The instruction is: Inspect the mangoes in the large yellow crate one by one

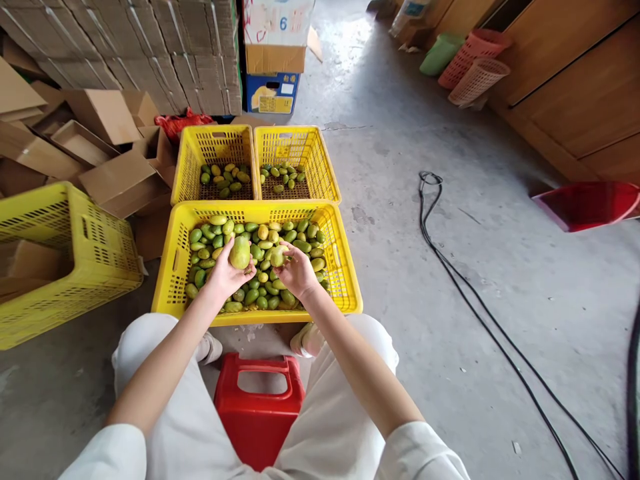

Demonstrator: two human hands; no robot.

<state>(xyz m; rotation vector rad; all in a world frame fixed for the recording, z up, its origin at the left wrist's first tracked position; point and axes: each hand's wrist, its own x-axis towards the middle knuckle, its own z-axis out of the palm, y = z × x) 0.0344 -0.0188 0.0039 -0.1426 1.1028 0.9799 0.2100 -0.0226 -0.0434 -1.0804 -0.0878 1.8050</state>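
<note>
My left hand [226,275] is closed round a yellow-green mango [241,253], held just above the fruit pile. My right hand [296,272] grips a smaller green mango [277,256] beside it. Both hover over the near yellow crate [345,280], which is full of green and yellowish mangoes [260,293]. Behind it stand two smaller yellow crates side by side: the left crate [186,167] and the right crate [325,167], each with a thin layer of mangoes on its bottom.
I sit on a red stool [259,407]. Another yellow crate [75,260] stands at left among cardboard boxes [115,120]. A black cable [475,300] snakes over the concrete floor at right, near a red dustpan [590,203] and plastic baskets [475,67].
</note>
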